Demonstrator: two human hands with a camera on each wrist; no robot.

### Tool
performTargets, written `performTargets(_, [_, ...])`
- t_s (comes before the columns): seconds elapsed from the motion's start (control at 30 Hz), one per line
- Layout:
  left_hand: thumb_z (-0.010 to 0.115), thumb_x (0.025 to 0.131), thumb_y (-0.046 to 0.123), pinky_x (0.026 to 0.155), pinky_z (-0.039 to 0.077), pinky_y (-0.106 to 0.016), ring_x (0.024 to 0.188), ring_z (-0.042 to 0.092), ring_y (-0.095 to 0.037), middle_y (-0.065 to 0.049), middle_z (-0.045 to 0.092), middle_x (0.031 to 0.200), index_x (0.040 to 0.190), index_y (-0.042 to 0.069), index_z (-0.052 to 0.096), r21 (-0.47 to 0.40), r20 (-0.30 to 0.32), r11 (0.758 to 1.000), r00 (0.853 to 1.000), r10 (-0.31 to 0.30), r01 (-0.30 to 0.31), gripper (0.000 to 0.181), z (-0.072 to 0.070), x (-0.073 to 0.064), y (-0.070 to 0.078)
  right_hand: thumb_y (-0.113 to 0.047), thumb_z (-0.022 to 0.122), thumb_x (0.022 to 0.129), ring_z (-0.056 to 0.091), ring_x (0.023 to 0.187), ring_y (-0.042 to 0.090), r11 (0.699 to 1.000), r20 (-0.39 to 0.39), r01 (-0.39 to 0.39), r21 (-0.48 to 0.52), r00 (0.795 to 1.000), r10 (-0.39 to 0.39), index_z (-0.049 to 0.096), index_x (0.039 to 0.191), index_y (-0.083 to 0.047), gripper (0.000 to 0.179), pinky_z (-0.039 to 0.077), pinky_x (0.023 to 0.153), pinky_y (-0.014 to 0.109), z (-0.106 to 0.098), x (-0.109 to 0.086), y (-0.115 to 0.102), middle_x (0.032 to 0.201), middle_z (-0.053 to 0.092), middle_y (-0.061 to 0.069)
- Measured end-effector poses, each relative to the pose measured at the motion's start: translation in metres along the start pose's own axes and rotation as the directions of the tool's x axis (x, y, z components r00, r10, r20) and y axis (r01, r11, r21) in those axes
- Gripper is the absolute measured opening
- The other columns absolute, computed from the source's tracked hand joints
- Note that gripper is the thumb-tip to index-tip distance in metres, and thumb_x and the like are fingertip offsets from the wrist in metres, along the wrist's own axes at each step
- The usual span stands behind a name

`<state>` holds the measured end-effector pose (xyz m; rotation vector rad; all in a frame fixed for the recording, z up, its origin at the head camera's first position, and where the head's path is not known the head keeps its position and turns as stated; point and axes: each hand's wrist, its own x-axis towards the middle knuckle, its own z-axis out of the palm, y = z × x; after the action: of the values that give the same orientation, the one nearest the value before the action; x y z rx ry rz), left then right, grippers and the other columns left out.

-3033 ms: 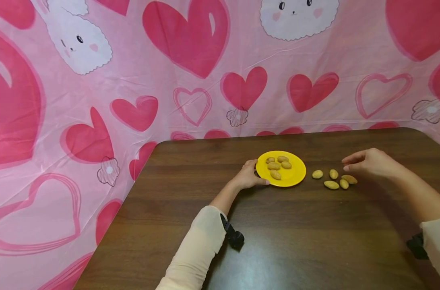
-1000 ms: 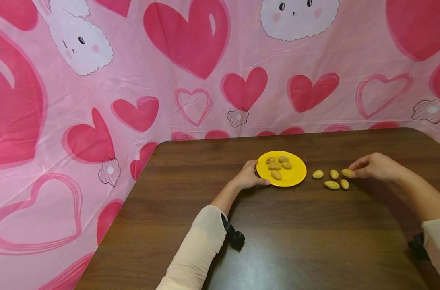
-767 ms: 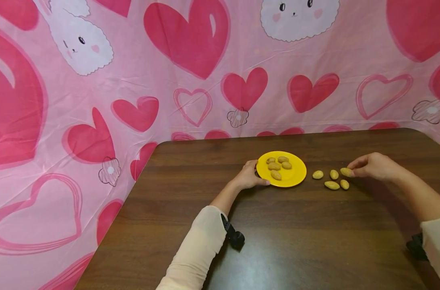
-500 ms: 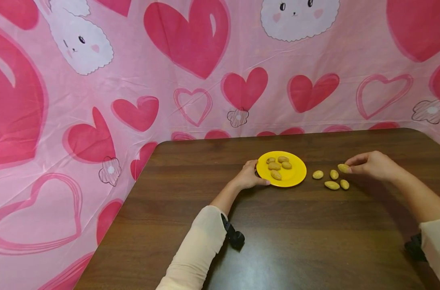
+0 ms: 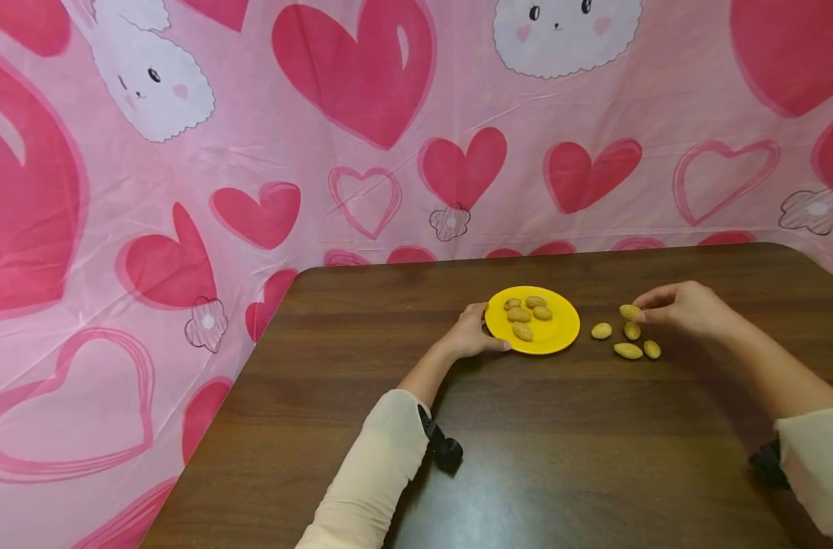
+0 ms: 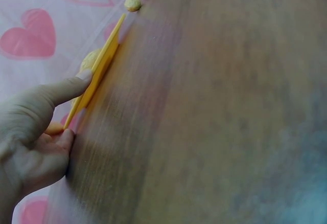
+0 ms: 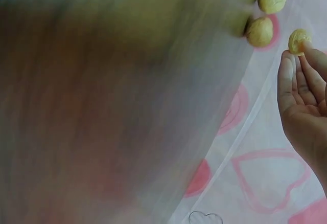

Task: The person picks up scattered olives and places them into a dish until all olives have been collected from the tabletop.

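Note:
In the head view my left hand [image 5: 469, 331] grips the left rim of a round yellow plate [image 5: 560, 332], its thumb on top. The left wrist view shows the plate [image 6: 99, 73] edge-on between thumb and fingers. Several small yellow-brown oval pieces, like nuts or small fruits, lie on the plate, one of them an oval piece [image 5: 522, 331] near the front. My right hand [image 5: 693, 311] pinches another oval piece [image 5: 630, 313] between thumb and fingertips. This held oval piece [image 7: 299, 42] is off the table in the right wrist view.
Several loose oval pieces [image 5: 628, 351] lie on the brown wooden table [image 5: 560, 427], between the plate and my right hand. A pink cloth [image 5: 389, 91] with hearts and rabbit faces hangs behind the table. A black wrist camera [image 5: 446, 451] is strapped to the left sleeve.
My right hand has pinched an oval piece from the right of the loose group, lifted it and carried it left. My left hand and the plate have stayed put.

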<state>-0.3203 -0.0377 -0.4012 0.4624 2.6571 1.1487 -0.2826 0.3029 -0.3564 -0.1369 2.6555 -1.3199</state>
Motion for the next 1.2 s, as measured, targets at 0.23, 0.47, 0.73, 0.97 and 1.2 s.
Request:
performTargets(0.23, [0.078, 0.075, 0.027, 0.106, 0.025, -0.032, 0.129, 0.030, -0.021, -0.011, 0.030, 0.143, 0.143, 0.003, 0.029, 0.003, 0.001, 1.000, 1.000, -0.001, 0.001, 0.087, 0.000, 0.000, 0.000, -0.037, 0.066, 0.085, 0.055, 0.098, 0.035, 0.944, -0.011, 0.118, -0.309, 0.992, -0.128, 0.066, 0.108, 0.001, 0.044, 0.043, 0.081, 0.047, 0.002, 0.006, -0.016, 0.099, 0.067, 0.014])
performTargets(0.47, [0.078, 0.074, 0.027, 0.106, 0.026, -0.031, 0.128, 0.030, -0.021, -0.011, 0.031, 0.143, 0.143, 0.003, 0.030, 0.003, -0.006, 1.000, 1.000, 0.006, -0.006, 0.087, 0.001, 0.002, 0.000, -0.035, 0.067, 0.084, 0.055, 0.090, 0.026, 0.938, 0.012, 0.132, -0.320, 0.991, -0.136, 0.068, 0.106, -0.002, 0.040, 0.042, 0.079, 0.044, 0.011, 0.012, -0.026, 0.099, 0.067, 0.012])
performTargets(0.73, [0.078, 0.074, 0.026, 0.106, 0.026, -0.032, 0.128, 0.030, -0.021, -0.011, 0.031, 0.143, 0.143, 0.004, 0.030, 0.000, -0.006, 1.000, 1.000, 0.003, -0.003, 0.087, 0.001, 0.002, 0.001, -0.032, 0.068, 0.084, 0.054, 0.091, 0.027, 0.950, 0.067, 0.140, -0.281, 0.990, -0.126, 0.067, 0.107, -0.001, 0.038, 0.043, 0.079, 0.046, 0.024, 0.021, -0.036, 0.101, 0.066, 0.012])
performTargets(0.97, [0.078, 0.074, 0.027, 0.106, 0.025, -0.032, 0.129, 0.029, -0.021, -0.010, 0.030, 0.144, 0.143, 0.004, 0.029, 0.007, -0.010, 1.000, 1.000, -0.002, 0.002, 0.088, 0.001, 0.001, 0.001, -0.036, 0.068, 0.083, 0.055, 0.085, 0.023, 0.944, 0.099, 0.157, -0.291, 0.986, -0.133, 0.069, 0.105, -0.004, 0.040, 0.044, 0.077, 0.043, 0.039, 0.027, -0.048, 0.096, 0.068, 0.008])
performTargets(1.2, [0.078, 0.074, 0.027, 0.106, 0.025, -0.031, 0.129, 0.030, -0.020, -0.010, 0.030, 0.144, 0.144, 0.004, 0.028, 0.007, -0.011, 1.000, 1.000, -0.004, 0.004, 0.089, 0.002, 0.002, 0.000, -0.034, 0.069, 0.082, 0.056, 0.088, 0.023, 0.920, 0.115, 0.223, -0.322, 0.974, -0.196, 0.071, 0.099, -0.005, 0.034, 0.043, 0.079, 0.043, 0.052, 0.036, -0.054, 0.092, 0.069, 0.004])
